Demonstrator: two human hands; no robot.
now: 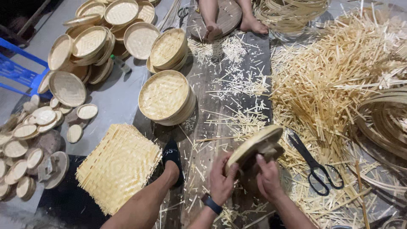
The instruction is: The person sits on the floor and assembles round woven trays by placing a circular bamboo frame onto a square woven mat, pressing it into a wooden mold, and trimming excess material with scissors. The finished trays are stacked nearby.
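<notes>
Grey concrete floor (114,97) all around, with a dark, worn wooden board (237,106) running up the middle of the frame, littered with pale bamboo offcuts. Low and centre, both hands are busy on one piece: the left hand (221,180), a dark band at its wrist, clasps the lower edge of a round woven bamboo lid on a wooden form (255,144), held tilted on its edge, and the right hand (268,180) grips it from the other side, fingers wrapped up over the block beneath. Just right of them, black scissors (316,163) lie on the strips. Right half of the frame: a big heap of straw-coloured bamboo strips (335,80). Centre, a stack of shallow round woven bamboo trays (166,96), nothing in the top one; more such trays piled at upper left (91,42). Lower left, a stack of square woven bamboo mats (118,165), a foot in a black sock (173,161) touching its corner. Far left, small round bamboo discs (25,144). Top centre, another person's bare feet (233,27).
</notes>
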